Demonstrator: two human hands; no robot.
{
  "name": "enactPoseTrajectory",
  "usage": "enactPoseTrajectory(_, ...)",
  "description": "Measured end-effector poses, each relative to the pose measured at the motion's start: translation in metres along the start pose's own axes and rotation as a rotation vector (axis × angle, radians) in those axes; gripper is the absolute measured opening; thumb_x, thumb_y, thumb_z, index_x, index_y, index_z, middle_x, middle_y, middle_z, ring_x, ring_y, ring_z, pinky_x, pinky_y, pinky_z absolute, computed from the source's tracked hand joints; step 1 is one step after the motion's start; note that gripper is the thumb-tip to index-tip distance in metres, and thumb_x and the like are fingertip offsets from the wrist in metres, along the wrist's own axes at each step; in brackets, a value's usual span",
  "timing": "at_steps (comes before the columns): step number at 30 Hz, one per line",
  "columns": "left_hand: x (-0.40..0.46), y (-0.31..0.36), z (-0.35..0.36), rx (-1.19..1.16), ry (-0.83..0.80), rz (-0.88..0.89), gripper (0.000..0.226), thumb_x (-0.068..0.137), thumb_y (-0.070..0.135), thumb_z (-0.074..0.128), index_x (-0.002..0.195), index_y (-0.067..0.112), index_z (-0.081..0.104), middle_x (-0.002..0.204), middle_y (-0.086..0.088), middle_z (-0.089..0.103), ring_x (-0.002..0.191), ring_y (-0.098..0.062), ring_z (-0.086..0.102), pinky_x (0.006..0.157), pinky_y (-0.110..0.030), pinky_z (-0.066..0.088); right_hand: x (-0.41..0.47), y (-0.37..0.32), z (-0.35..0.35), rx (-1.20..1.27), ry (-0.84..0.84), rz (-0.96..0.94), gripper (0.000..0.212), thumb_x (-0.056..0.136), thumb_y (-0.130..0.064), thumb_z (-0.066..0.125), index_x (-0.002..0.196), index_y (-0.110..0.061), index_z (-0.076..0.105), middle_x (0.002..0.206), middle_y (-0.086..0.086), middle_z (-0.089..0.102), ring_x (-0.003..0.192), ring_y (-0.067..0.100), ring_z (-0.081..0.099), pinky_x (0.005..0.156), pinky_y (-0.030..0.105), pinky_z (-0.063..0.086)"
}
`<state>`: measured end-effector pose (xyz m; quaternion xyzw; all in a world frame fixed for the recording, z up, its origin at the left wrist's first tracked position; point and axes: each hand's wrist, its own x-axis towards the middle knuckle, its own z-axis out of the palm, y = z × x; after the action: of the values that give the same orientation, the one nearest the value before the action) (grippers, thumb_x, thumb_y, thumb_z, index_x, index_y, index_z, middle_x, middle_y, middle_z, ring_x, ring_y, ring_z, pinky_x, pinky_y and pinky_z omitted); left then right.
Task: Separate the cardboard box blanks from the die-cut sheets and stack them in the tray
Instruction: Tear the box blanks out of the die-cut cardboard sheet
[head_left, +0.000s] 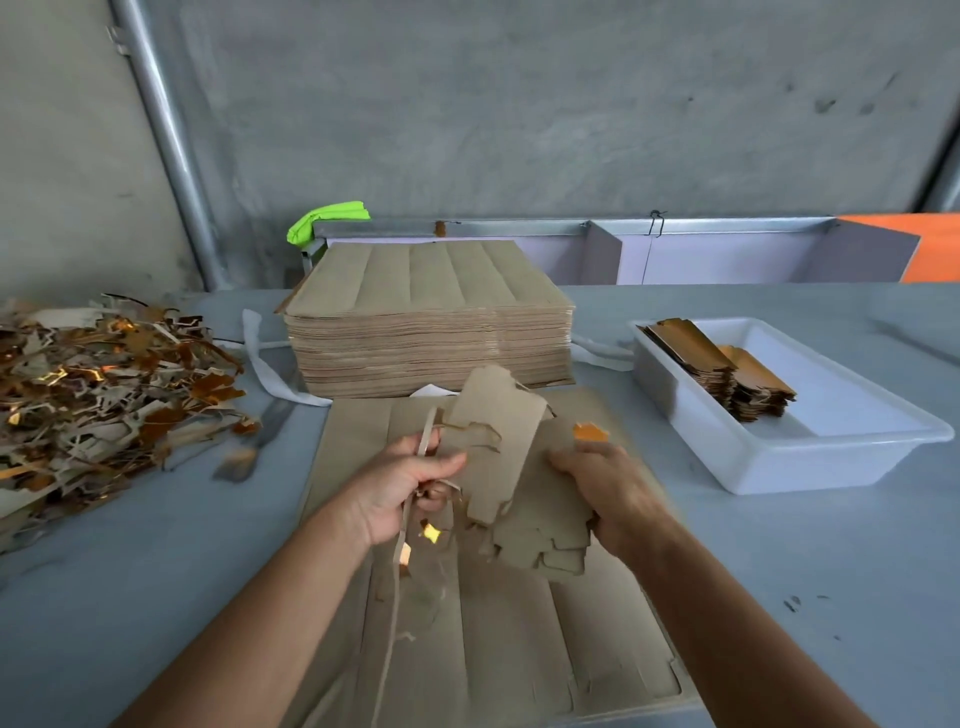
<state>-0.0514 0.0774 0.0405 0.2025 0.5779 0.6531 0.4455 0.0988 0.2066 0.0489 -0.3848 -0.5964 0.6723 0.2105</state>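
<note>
Above a brown die-cut sheet (498, 644) lying flat on the table, my right hand (608, 493) grips a bunch of cut-out cardboard box blanks (524, 467). My left hand (400, 488) pinches thin strips of cardboard waste (395, 587) that hang down from the blanks. A tall stack of uncut die-cut sheets (431, 322) stands behind. To the right, a white tray (810, 462) holds two low piles of gold-faced blanks (727, 369).
A heap of gold and grey offcuts (104, 384) covers the table's left side. White strapping (265, 364) lies beside the tall stack. A grey wall, a slanted metal pipe (166, 135) and a green cloth (327, 218) are at the back.
</note>
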Motion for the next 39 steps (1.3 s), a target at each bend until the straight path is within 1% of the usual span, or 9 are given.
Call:
enactPoseTrajectory(3,-0.003,-0.009,0.006,0.210,0.072,-0.017,0.020,0.084,-0.003,0.062,0.096,0.012,0.054,0.068,-0.001,0.049,0.039,-0.003,0.036,0.036,-0.013,0.025,-0.003,0.004,0.007,0.092,-0.018,-0.020,0.016,0.092,-0.026,0.057,0.097,-0.014,0.065,0.095,0.011,0.070,0.090,0.029,0.067,0.081,0.046,0.056)
enactPoseTrajectory(7,-0.003,-0.015,0.007,0.384,0.072,0.016,0.016,0.080,0.008,0.072,0.088,0.015,0.060,0.066,0.004,0.053,0.043,-0.001,0.043,0.041,-0.015,0.033,-0.005,0.013,0.008,0.030,0.006,-0.077,0.022,0.084,-0.022,0.070,0.102,-0.011,0.065,0.090,0.009,0.073,0.080,0.026,0.071,0.065,0.037,0.059)
enactPoseTrajectory(11,-0.007,-0.004,-0.012,0.616,0.073,-0.011,0.014,0.080,0.013,0.074,0.078,0.013,0.060,0.059,0.003,0.060,0.051,-0.009,0.044,0.046,-0.020,0.032,-0.003,0.010,-0.007,-0.377,0.126,-0.201,0.013,0.084,-0.010,0.065,0.096,-0.007,0.062,0.095,0.012,0.067,0.088,0.029,0.065,0.079,0.047,0.056)
enactPoseTrajectory(17,0.000,0.019,-0.026,0.742,0.468,0.218,0.018,0.089,0.013,0.062,0.072,0.017,0.062,0.065,-0.001,0.058,0.050,-0.006,0.045,0.044,-0.016,0.032,-0.007,-0.004,-0.021,-0.934,0.082,-0.401,0.007,0.090,-0.005,0.052,0.095,-0.008,0.056,0.098,0.008,0.057,0.087,0.020,0.057,0.071,0.027,0.051)
enactPoseTrajectory(20,0.002,0.025,-0.003,0.612,0.331,0.312,0.010,0.082,0.028,0.071,0.087,0.023,0.064,0.082,0.006,0.066,0.068,-0.002,0.057,0.054,-0.013,0.039,-0.011,-0.013,-0.008,-1.059,0.000,-0.453,0.018,0.093,-0.006,0.046,0.109,-0.007,0.054,0.104,0.010,0.057,0.091,0.021,0.057,0.067,0.021,0.047)
enactPoseTrajectory(25,0.004,0.027,0.036,0.720,-0.051,0.283,0.084,0.047,0.067,0.074,0.120,0.030,0.057,0.111,0.012,0.062,0.104,-0.002,0.057,0.089,-0.022,0.043,-0.013,-0.022,0.018,-1.241,-0.075,-0.511,0.033,0.093,-0.003,0.041,0.124,-0.002,0.053,0.120,0.017,0.060,0.109,0.030,0.058,0.092,0.033,0.047)
enactPoseTrajectory(30,0.016,0.029,0.035,0.698,-0.027,0.313,0.018,0.080,0.027,0.074,0.095,0.018,0.070,0.088,0.006,0.070,0.075,0.003,0.060,0.069,-0.013,0.044,-0.015,-0.028,0.015,-1.291,-0.147,-0.475,0.031,0.091,-0.006,0.044,0.120,-0.003,0.053,0.120,0.017,0.058,0.111,0.031,0.056,0.092,0.033,0.045)
enactPoseTrajectory(33,0.021,0.038,0.031,0.567,0.183,0.379,0.007,0.091,0.022,0.061,0.084,0.023,0.063,0.065,0.009,0.067,0.041,0.001,0.039,0.039,-0.013,0.031,-0.017,-0.031,0.009,-1.222,-0.188,-0.452,0.030,0.091,-0.007,0.050,0.121,-0.001,0.054,0.120,0.016,0.056,0.111,0.027,0.054,0.085,0.027,0.044)
enactPoseTrajectory(39,0.026,0.110,-0.016,0.651,0.765,0.728,0.033,0.095,0.020,0.052,0.063,0.022,0.043,0.068,-0.001,0.057,0.058,-0.011,0.049,0.056,-0.028,0.039,-0.011,-0.029,-0.024,-0.810,-0.156,-0.343,0.017,0.089,-0.006,0.056,0.103,-0.010,0.064,0.097,0.006,0.063,0.085,0.020,0.061,0.065,0.029,0.053)
